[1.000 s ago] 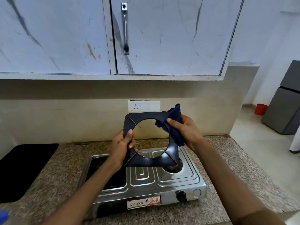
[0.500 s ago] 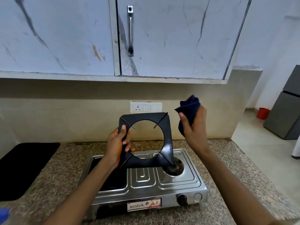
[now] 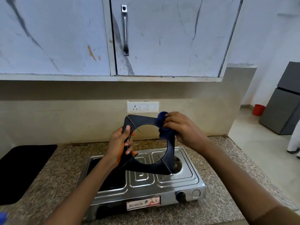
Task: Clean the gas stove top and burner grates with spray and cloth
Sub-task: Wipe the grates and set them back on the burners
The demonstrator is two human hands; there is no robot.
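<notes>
head cam: steel two-burner stove sits lower centre on a speckled granite counter, white cabinets filling the top of the frame. black square burner grate with a round hole is held upright mid-frame, bottom edge over the stove. left hand grips its left side, right hand clutches a blue cloth against the top right corner. open floor on the right.

A black square burner grate with a round central opening is held tilted on edge above a steel two-burner gas stove, which is set on a speckled counter. A dark blue cloth is pressed against the grate's upper right corner.
</notes>
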